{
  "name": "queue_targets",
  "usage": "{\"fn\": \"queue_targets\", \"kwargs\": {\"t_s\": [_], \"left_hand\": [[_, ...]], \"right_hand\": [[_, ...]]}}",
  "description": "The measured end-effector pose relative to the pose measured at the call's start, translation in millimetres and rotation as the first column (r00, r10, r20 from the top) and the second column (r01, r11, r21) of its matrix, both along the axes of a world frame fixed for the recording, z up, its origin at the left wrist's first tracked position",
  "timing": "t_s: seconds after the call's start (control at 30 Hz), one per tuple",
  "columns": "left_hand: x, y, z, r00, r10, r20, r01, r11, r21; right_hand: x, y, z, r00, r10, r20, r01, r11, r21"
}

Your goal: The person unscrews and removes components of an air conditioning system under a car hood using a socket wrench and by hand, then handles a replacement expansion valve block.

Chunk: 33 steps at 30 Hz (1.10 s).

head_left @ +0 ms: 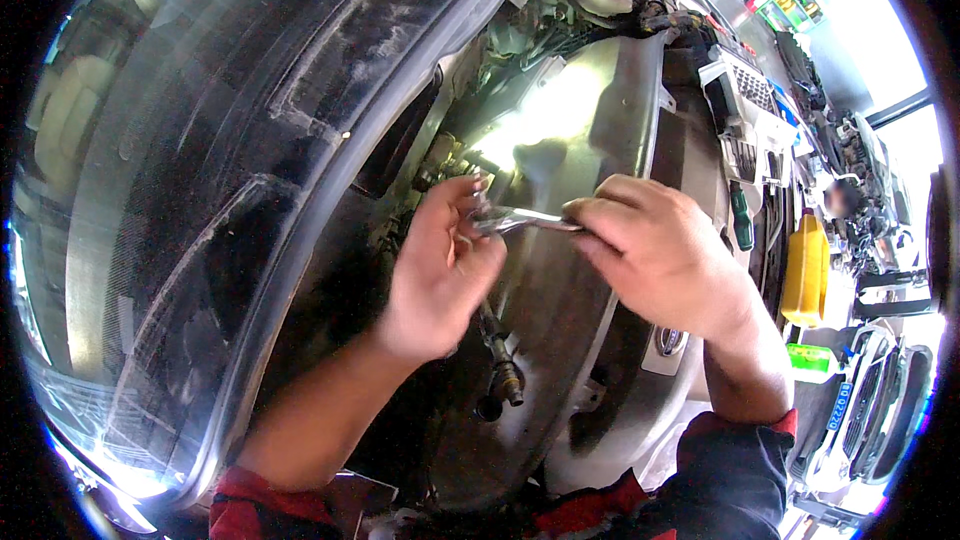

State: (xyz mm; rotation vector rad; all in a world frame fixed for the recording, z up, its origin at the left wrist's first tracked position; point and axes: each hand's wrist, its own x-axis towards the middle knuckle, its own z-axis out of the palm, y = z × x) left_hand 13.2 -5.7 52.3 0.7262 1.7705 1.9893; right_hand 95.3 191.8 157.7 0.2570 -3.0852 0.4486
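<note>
Windscreen point(110, 190), one: curved glass at far left, pale car seats showing through it.

Cowl panel point(300, 110), one: black plastic, dusty and scuffed, running alongside the glass.

Left hand point(440, 270), one: palm turned toward the engine bay, fingers curled about the near end of the tool, thumb pressed against it.

Wrench point(520, 222), one: slim, bright polished metal, lying roughly level between the two hands above the engine cover; its head is hidden by the left fingers, so type cannot be told.

Engine cover point(590, 130), one: grey metal, glare-lit at the top.

Hose fitting point(503, 370), one: dark, metal-tipped, just below the left hand.

Right hand point(655, 250), one: closed in a pinch on the wrench's far end, knuckles up.

Sleeves, two: dark with red cuffs.

Yellow jug point(806, 270), one: upright, well right of the hands.

Green bottle point(812, 360), one: below the jug.
</note>
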Motion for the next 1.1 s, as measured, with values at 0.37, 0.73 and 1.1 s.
{"fn": "queue_targets", "kwargs": {"t_s": [0.37, 0.73, 1.1], "left_hand": [[-2.7, 5.8, -3.0, 0.964, 0.097, 0.247, -0.018, 0.953, -0.303], [-1.0, 10.0, -2.5, 0.934, 0.101, 0.344, -0.004, 0.962, -0.273], [-3.1, 7.9, -5.8, 0.948, 0.053, 0.313, 0.050, 0.949, -0.312]], "right_hand": [[-131.2, 47.5, -7.6, 0.947, -0.199, 0.251, 0.094, 0.922, 0.375], [-233.8, 47.6, -89.5, 0.652, -0.353, 0.671, -0.155, 0.805, 0.573], [-142.0, 51.9, 15.2, 0.862, -0.359, 0.359, 0.061, 0.776, 0.628]]}}
